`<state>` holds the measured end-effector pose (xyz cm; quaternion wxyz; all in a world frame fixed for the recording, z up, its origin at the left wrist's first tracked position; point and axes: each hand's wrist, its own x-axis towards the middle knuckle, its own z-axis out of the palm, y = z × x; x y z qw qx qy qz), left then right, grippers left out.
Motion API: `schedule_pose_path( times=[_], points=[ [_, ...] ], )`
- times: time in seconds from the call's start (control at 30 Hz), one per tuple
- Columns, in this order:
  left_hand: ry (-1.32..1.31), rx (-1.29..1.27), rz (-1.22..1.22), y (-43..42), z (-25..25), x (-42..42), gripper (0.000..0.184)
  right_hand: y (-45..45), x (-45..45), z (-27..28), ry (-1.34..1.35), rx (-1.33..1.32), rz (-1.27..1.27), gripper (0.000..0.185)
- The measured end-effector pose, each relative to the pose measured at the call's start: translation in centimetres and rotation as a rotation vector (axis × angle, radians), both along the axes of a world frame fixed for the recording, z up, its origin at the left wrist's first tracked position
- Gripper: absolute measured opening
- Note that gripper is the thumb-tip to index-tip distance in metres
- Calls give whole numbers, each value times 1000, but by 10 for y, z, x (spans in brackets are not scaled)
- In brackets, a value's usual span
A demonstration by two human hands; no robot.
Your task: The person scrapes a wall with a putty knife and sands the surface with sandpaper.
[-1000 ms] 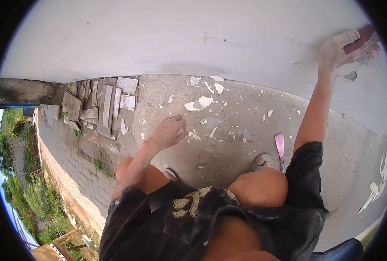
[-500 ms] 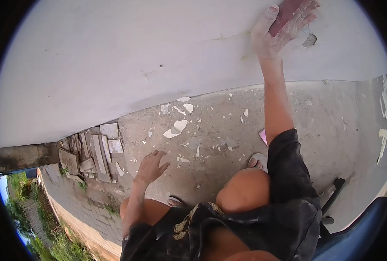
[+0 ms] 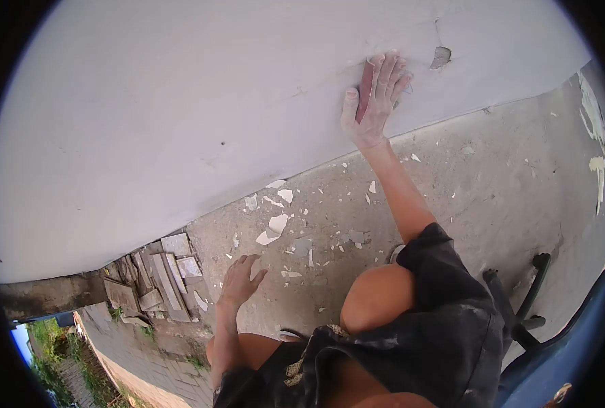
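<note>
Dusted with white powder, my right hand (image 3: 380, 102) presses a piece of dark red sandpaper (image 3: 365, 92) flat against the white wall (image 3: 153, 115). My fingers lie over the sheet, and the thumb is at its left edge. Just right of this hand, a rough hole (image 3: 441, 58) breaks the wall surface, with a thin wire loop near my fingertips. My left hand (image 3: 241, 280) hangs in the air above the floor, fingers apart, holding nothing.
White paint flakes (image 3: 273, 229) litter the concrete floor (image 3: 452, 183). A pile of boards and tile pieces (image 3: 159, 279) lies by the wall at left. To the lower right stands a blue chair (image 3: 554, 340) with a black wheeled base (image 3: 520, 326).
My right hand has moved down and left along the wall with the sandpaper. The view has shifted, and the pink item seen on the floor is now out of sight.
</note>
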<state>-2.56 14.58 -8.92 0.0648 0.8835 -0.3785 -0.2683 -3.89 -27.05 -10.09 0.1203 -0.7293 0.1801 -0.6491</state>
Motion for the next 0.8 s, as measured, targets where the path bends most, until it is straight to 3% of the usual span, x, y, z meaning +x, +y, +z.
schedule_pose_path(
  times=[0.03,0.1,0.3,0.4,0.5,0.57,0.67,0.73,0.8],
  points=[
    [3,-13,-1,-3,-1,0,40,7,-2,-36,89,-16,4,62],
    [7,-2,-2,-5,-1,-1,41,4,-4,-31,109,-36,-45,59],
    [67,145,-4,9,-17,2,44,-16,-1,67,-57,22,-54,53],
    [48,111,27,6,-10,3,44,1,-3,-5,7,11,-65,51],
    [12,45,-10,1,-13,6,44,-3,-3,-25,43,-24,-102,48],
    [38,85,-27,6,-14,1,43,-10,-9,43,34,-50,-135,45],
    [93,178,12,10,-21,2,44,-23,-1,89,-150,-73,-63,45],
    [67,148,21,5,-19,10,44,-10,6,51,-117,-89,-40,45],
    [23,85,15,3,-16,12,43,6,13,-33,-64,-84,-49,43]
  ],
)
